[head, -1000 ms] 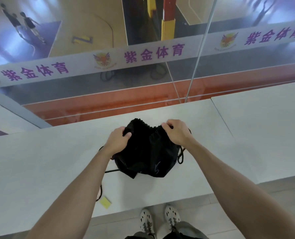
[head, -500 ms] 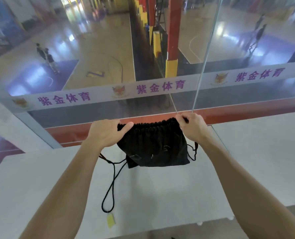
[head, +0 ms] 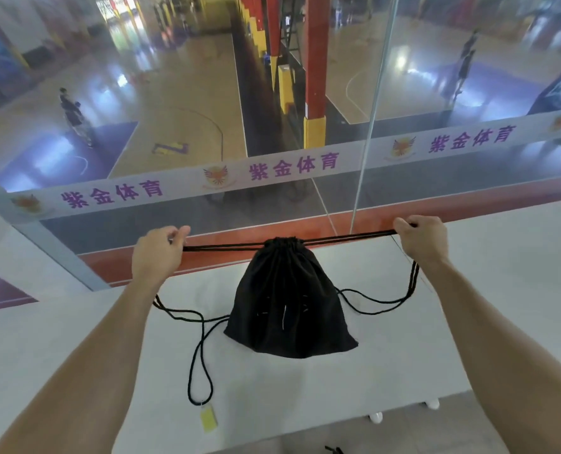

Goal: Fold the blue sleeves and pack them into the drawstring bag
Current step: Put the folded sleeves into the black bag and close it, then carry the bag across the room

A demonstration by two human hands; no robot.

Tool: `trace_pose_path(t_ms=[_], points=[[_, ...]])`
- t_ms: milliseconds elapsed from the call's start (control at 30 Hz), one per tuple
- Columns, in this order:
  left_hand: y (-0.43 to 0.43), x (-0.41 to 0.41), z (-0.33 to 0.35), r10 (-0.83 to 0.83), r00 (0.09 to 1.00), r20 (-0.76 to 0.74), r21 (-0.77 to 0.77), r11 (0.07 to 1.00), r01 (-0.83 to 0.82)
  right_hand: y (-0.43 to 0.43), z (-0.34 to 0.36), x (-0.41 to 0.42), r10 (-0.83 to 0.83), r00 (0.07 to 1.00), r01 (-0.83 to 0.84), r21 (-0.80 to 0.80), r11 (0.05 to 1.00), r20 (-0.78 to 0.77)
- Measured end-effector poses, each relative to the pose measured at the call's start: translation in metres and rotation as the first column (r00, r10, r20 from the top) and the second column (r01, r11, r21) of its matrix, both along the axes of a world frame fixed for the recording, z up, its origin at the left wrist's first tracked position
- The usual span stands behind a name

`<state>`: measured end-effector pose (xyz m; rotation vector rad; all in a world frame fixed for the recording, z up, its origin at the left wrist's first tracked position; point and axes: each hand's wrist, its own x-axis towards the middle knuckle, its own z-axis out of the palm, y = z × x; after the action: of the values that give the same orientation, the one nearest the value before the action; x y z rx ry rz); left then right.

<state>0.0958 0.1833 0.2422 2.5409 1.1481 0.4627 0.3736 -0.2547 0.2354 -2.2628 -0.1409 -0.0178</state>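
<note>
A black drawstring bag [head: 289, 306] hangs over the white table [head: 469, 322], its mouth cinched tight at the top and its bottom resting on the surface. My left hand [head: 156, 253] grips the left cords and my right hand [head: 423, 240] grips the right cords, both pulled wide apart so the strings [head: 347, 238] run taut from the bag's neck. Slack cord loops [head: 200, 355] trail down on each side. No blue sleeves are visible.
A yellow tag [head: 209, 419] lies at the end of the left cord loop near the table's front edge. A glass barrier with a white banner [head: 289, 168] stands just behind the table, overlooking basketball courts below. The table's front edge is close to me.
My hands moved from the bag's open rim out to the cords and pulled them apart, cinching the mouth. The bag now hangs narrower and longer, and the view has tilted up.
</note>
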Motion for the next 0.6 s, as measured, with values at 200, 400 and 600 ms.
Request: trace_pose_path(t_ms=[200, 400, 600], points=[[-0.077, 0.030, -0.015, -0.278, 0.953, -0.121, -0.238, 0.940, 0.245, 0.001, -0.015, -0.009, 0.011, 0.997, -0.003, 0.105, 0.994, -0.075], [-0.185, 0.106, -0.012, -0.596, 0.789, -0.147, -0.189, 0.800, 0.569, 0.012, -0.025, -0.032, 0.234, 0.969, -0.228, 0.082, 0.970, -0.083], [-0.216, 0.137, -0.021, -0.645, 0.666, -0.375, -0.160, 0.753, 0.638, -0.038, -0.056, -0.058, 0.235, 0.972, -0.225, -0.252, 0.941, 0.014]])
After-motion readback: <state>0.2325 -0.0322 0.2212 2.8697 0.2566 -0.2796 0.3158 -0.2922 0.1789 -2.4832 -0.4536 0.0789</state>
